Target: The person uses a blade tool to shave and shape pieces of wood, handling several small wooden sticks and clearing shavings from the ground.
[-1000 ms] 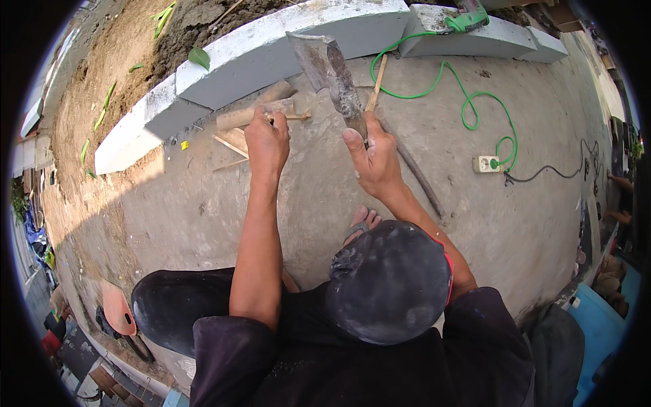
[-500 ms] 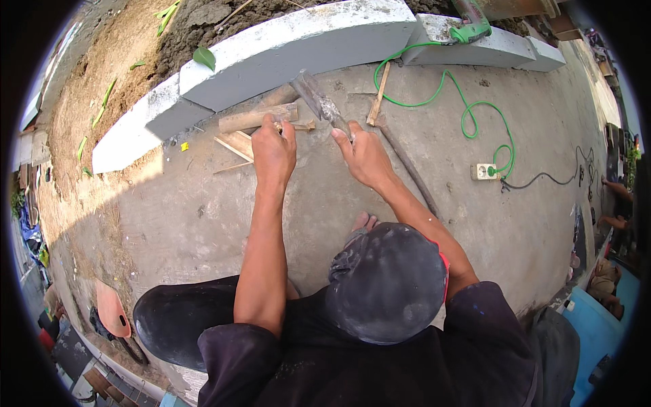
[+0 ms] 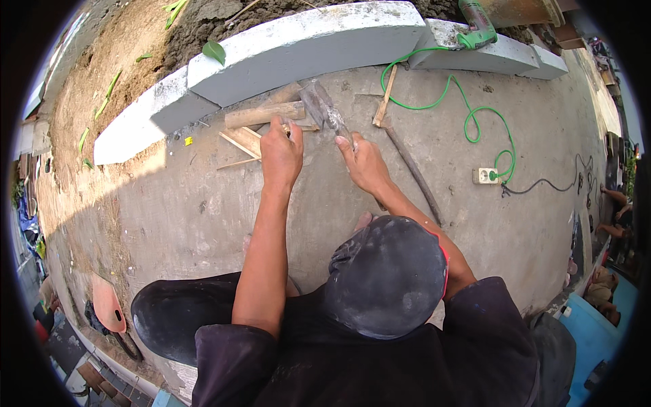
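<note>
My right hand [image 3: 368, 165] is closed around the handle of a broad-bladed chopping knife [image 3: 321, 108], its grey blade pointing up and left. My left hand [image 3: 281, 154] pinches a small wooden stick whose tip shows between the fingers. Just beyond it lies a short round wooden log [image 3: 264, 115], close to the blade; I cannot tell whether they touch. A second round log [image 3: 287, 92] sits behind, by the wall. Thin wooden offcuts [image 3: 239, 145] lie left of my left hand.
A white block wall [image 3: 308, 42] curves across the far side, soil behind it. A green power tool [image 3: 477, 27] rests on it, its green cord running to a socket block [image 3: 485, 176]. Right of my right hand lie a long dark rod [image 3: 415, 173] and a wood strip [image 3: 386, 95].
The knife blade has come down slightly toward the log, and my right hand has lowered a little. My left hand still pinches the stick. The whole view has shifted slightly.
</note>
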The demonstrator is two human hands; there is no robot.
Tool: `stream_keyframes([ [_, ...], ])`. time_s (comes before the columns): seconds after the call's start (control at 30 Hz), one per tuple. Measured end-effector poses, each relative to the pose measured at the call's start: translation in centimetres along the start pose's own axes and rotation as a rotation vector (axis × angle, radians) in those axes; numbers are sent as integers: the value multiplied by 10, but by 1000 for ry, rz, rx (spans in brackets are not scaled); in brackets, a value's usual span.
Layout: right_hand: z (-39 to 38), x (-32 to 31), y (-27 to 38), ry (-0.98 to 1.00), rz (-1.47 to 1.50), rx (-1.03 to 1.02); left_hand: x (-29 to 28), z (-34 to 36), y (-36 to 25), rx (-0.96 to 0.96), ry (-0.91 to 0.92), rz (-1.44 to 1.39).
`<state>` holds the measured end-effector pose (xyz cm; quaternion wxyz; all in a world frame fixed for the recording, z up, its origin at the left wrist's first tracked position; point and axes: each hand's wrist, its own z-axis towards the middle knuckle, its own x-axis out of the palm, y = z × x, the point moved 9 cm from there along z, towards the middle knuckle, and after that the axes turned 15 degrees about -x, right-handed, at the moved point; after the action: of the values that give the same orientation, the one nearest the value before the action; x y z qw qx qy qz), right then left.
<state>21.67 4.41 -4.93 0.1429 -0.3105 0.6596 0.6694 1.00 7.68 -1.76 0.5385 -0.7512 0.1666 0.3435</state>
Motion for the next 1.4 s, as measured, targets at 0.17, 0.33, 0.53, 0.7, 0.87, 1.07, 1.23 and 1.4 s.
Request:
stream_keyframes([
  [0.17,-14,-56,79,-358,204,-237,-9,-3,22,-130,42,-221],
  [0.33,-23,-76,44,-374,231,-210,-13,1,0,-151,59,-365],
  [0.53,-29,-70,40,-354,251,-110,18,14,-19,-5,78,-166],
  [0.7,-21,-60,43,-461,156,-242,18,19,-15,17,61,-139],
  [0.87,-4,2,-62,-25,-277,96,25,8,-20,71,30,-154],
  [1.07,-3,-28,3,-111,-54,46,15,6,-2,35,23,-156],
  [1.23,-16,-22,16,-459,74,-160,8,2,-8,-3,12,-232],
  [1.4,8,-2,-67,-149,-64,57,24,7,-3,9,37,-229],
])
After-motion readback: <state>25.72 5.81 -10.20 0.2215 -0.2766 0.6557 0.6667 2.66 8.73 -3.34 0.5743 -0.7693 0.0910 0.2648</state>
